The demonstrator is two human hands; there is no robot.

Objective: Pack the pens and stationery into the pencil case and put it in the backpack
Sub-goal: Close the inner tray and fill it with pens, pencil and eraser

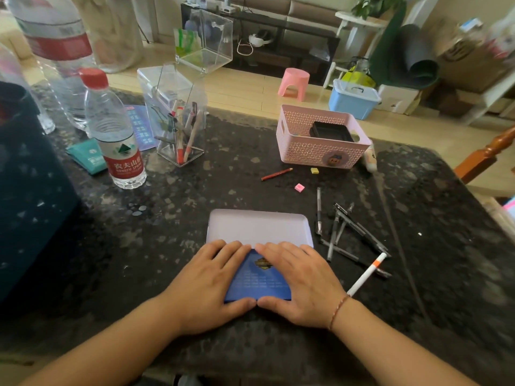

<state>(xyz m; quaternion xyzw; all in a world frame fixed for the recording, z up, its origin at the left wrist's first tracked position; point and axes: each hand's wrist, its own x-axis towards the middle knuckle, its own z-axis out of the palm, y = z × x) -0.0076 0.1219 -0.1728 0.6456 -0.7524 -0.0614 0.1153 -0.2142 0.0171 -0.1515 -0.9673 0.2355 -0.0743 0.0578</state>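
Observation:
The pencil case lies in front of me on the dark stone table, its blue logo-printed half (259,282) nearest me and a pale lilac half (259,227) behind it. My left hand (211,277) and right hand (301,280) both grip the blue half, fingers on its far edge and thumbs on its near edge. Several dark pens (348,232) lie scattered right of the case, along with a white pen with an orange band (367,274). Farther back are a red pencil (276,174), a pink eraser (299,187) and a yellow eraser (315,170). A dark blue bag (28,190) stands at the left edge.
A pink basket (320,151) holding a black box stands at the back right. Behind the case to the left are a clear pen holder (178,129) with pens, water bottles (117,135) and a teal packet (86,160). The table edge runs along the right.

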